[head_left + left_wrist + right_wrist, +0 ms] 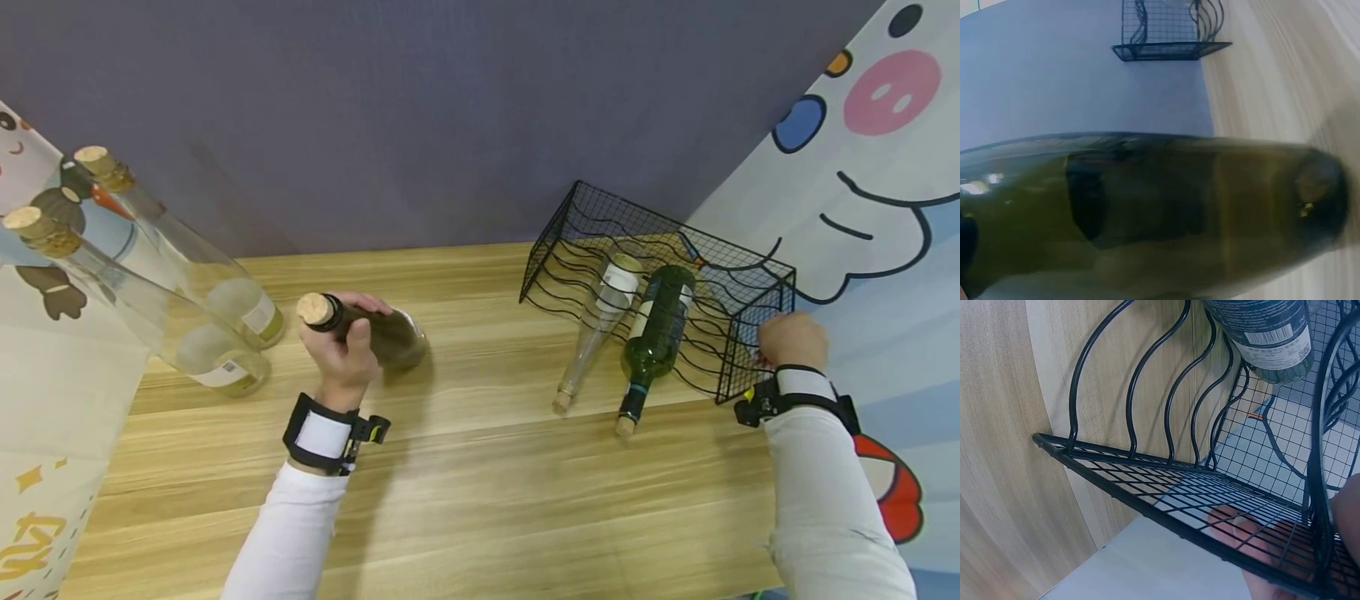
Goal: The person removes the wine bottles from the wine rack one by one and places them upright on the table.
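A dark olive-green bottle with a cork in its neck stands left of centre, leaning slightly. My left hand grips it around the neck and shoulder, thumb on the near side. In the left wrist view the bottle's glass fills the lower half. At the right, my right hand holds the right end of a black wire wine rack. Its fingers show through the mesh in the right wrist view. Lying in the rack are a clear corked bottle and a green corked bottle, necks toward me.
Two tall clear bottles with corks, a nearer one and a farther one, stand at the left of the wooden table. A grey-purple panel rises behind. Cartoon-printed sheets flank both sides.
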Tool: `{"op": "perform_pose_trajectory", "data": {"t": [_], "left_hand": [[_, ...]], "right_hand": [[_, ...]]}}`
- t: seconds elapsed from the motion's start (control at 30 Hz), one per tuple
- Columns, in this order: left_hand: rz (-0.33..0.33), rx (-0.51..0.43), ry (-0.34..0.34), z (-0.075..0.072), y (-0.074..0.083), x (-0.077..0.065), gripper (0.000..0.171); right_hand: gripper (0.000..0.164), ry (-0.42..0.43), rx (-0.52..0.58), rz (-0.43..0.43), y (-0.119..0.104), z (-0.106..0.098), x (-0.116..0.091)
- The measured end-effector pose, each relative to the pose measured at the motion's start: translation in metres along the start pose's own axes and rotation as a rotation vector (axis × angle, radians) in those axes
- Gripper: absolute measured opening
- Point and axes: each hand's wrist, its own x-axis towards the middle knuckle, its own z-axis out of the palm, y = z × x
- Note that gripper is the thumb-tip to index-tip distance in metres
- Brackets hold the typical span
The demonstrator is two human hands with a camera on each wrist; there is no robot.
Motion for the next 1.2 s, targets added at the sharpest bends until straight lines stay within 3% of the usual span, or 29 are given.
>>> {"op": "perform_pose_trajectory", "data": {"t": [0.37, 0.7, 1.0, 1.2], "left_hand": [[-0.037, 0.234, -0.098, 0.007, 0.015, 0.012, 0.076], [-0.132, 0.292, -0.145, 0.009, 0.019, 0.013, 0.075], [-0.232, 0.428, -0.176, 0.014, 0.018, 0.013, 0.078], [-0.289, 0.538, -0.268, 0.017, 0.017, 0.01, 0.039]], "right_hand": [[0.052, -0.008, 0.003, 0.006, -0.003, 0.0, -0.001], [0.051, -0.009, 0.008, 0.017, 0.0, 0.001, 0.001], [0.052, -0.009, 0.016, 0.026, 0.004, 0.004, 0.004], [0.052, 0.008, -0.004, 0.02, 0.001, 0.002, 0.001]]}}
